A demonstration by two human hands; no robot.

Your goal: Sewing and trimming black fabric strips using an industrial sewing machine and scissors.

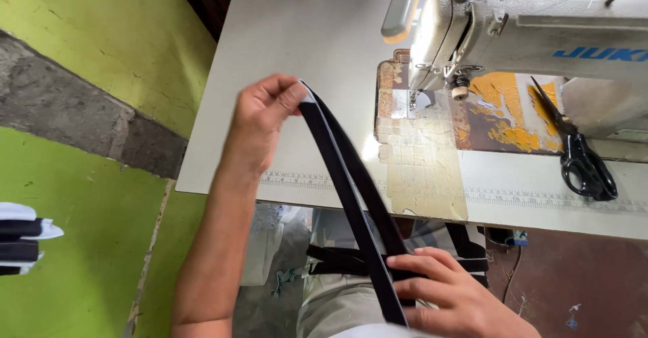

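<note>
Right hand [449, 297], bottom middle, fingers pinching a black strap [351, 189] (its lower end is cut off). Left hand [263, 118] grips the top end over the bench [304, 34], scissors [580, 152] at right.

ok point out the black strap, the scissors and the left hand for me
black strap [341, 169], head view, on the middle of the folded black band between the two hands
scissors [586, 169], head view, on the black handle loops
left hand [260, 118], head view, on the back of the hand pinching the strap's upper end
</note>
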